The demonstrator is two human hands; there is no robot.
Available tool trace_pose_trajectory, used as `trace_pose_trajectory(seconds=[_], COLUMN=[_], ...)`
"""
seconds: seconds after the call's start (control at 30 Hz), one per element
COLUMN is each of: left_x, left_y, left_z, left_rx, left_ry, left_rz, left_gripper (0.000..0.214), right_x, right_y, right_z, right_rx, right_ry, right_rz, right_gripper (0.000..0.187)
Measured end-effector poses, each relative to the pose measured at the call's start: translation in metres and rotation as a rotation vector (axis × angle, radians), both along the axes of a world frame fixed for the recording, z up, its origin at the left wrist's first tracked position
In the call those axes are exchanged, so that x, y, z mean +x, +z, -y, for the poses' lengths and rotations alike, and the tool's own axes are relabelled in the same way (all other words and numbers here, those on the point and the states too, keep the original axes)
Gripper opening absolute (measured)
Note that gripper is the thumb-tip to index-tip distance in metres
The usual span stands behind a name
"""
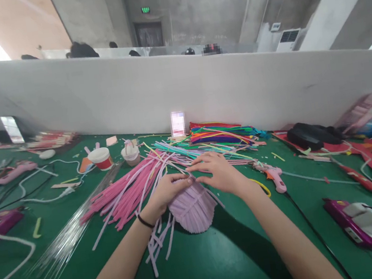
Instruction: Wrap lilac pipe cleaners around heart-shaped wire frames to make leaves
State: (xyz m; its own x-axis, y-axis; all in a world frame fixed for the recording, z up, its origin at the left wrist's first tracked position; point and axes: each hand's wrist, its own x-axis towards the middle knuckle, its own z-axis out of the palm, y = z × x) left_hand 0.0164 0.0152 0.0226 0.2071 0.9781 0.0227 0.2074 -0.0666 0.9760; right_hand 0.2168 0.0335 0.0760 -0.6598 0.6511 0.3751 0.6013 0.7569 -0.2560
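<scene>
A fan-shaped piece woven from lilac pipe cleaners (193, 208) lies on the green table (224, 263) in front of me. My left hand (166, 193) rests on its upper left edge with the fingers curled and pinching the top. My right hand (218, 172) lies over the top right of the piece, fingers stretched out flat toward the left. A spread of pink pipe cleaners (127, 189) fans out just left of my hands, and loose lilac strands (157, 243) trail below my left wrist.
Mixed coloured pipe cleaners (220, 135) lie behind my hands. A pink glue gun (274, 177) sits right of my right hand, two small cups (101, 158) at the back left, thin wires (65, 239) at the left, purple tools (357, 221) at the right. A white partition (179, 89) closes the back.
</scene>
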Motion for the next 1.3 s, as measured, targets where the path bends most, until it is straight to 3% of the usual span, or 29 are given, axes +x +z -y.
trace_pose_trajectory(seconds=[0.27, 0.73, 1.3], left_x=[0.005, 0.006, 0.01], left_y=[0.008, 0.022, 0.021], left_z=[0.006, 0.012, 0.015], left_rx=[0.022, 0.111, 0.253], left_ry=[-0.022, -0.062, 0.082], left_rz=[-0.02, -0.058, -0.077], left_gripper=[0.032, 0.027, 0.019], right_x=[0.005, 0.004, -0.001], right_y=[0.002, -0.003, 0.001], right_z=[0.006, 0.002, 0.011], right_rx=[0.009, -0.043, -0.07], right_ry=[0.052, 0.131, 0.049], right_rz=[-0.068, -0.136, -0.081], right_gripper=[0.023, 0.021, 0.017])
